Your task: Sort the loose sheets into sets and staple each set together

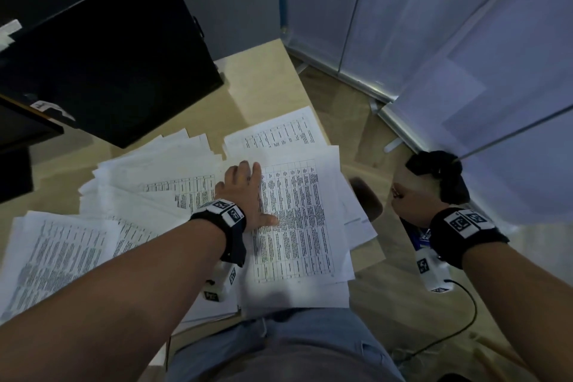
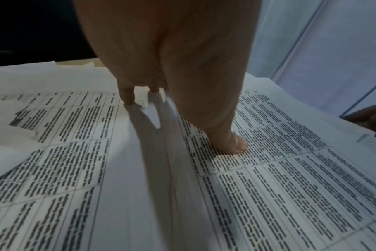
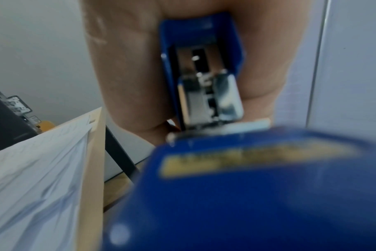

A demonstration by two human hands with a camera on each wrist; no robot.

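Left hand (image 1: 248, 192) flat on sheets (image 1: 297, 220) (stapler (image 3: 204, 81) right).

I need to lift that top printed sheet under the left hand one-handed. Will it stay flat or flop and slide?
Probably floppy: the top sheet looks like a single thin page, so it would likely sag if lifted by one edge. It may also slide easily, since it lies on other loose sheets and only the left hand presses it flat. Its right edge overhangs the table, so a push could tip it off.
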